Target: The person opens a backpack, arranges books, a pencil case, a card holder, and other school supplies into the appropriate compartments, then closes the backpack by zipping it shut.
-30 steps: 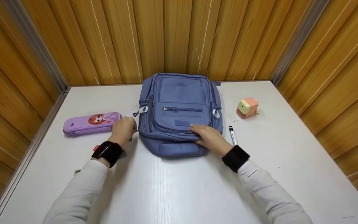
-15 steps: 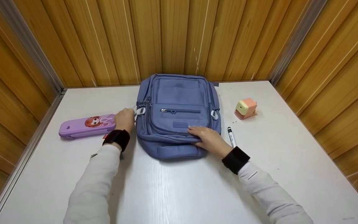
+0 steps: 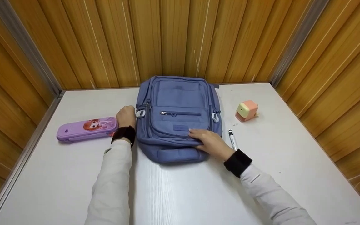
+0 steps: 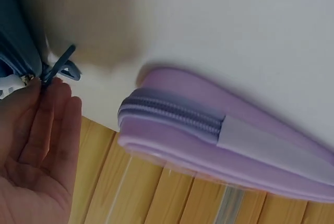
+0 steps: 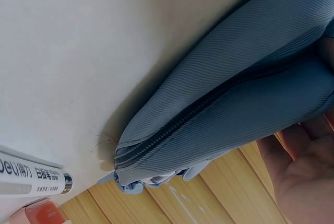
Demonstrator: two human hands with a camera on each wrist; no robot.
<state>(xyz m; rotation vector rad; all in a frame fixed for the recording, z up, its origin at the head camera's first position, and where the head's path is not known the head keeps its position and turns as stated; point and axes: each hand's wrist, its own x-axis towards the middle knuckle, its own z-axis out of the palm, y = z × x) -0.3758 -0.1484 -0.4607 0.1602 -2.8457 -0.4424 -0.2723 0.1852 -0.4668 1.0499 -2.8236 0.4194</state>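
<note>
A blue backpack lies on the white table with its front pocket up. At its left side, next to the white strap buckle, is my left hand. In the left wrist view, thumb and fingertips of the left hand pinch the blue cord zipper pull beside a metal slider. My right hand holds the lower front edge of the backpack, fingers by the label patch. The right wrist view shows the right hand along the bag's front, beside a zipper seam; part of that hand is out of frame.
A purple pencil case with a cartoon girl lies left of the left hand. To the right of the bag are a whiteboard marker and a pink-and-yellow pencil sharpener. Wood-patterned walls enclose the table's back and sides.
My left hand has moved up along the backpack's left side, away from the front, to the white buckle. The right hand has stayed at the bag's lower edge.
</note>
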